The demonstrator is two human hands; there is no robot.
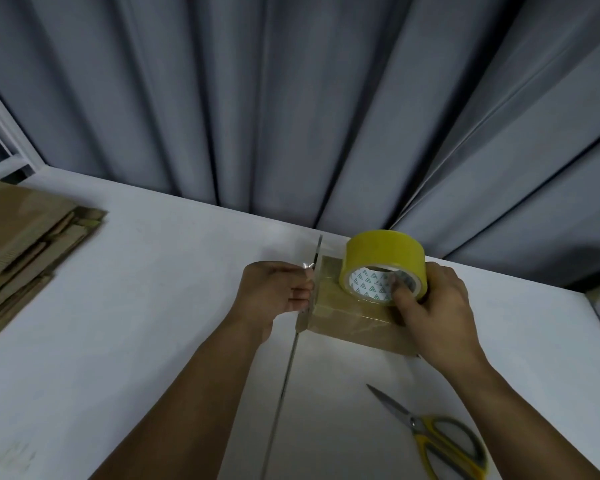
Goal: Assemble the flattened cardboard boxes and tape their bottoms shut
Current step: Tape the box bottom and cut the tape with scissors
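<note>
A small brown cardboard box [352, 317] stands on the white table [153, 306] with its taped face up. My right hand [437, 306] grips a yellow tape roll [383, 259] that stands on the box top, thumb inside its core. A clear strip of tape runs from the roll across the box to its left edge. My left hand [274, 294] pinches the shiny free end of that tape against the box's left side, fingers curled.
A stack of flattened cardboard boxes [25, 247] lies at the far left of the table. Yellow-handled scissors [437, 441] lie at the near right, blades pointing toward the box. A grey curtain [291, 98] hangs behind the table's back edge.
</note>
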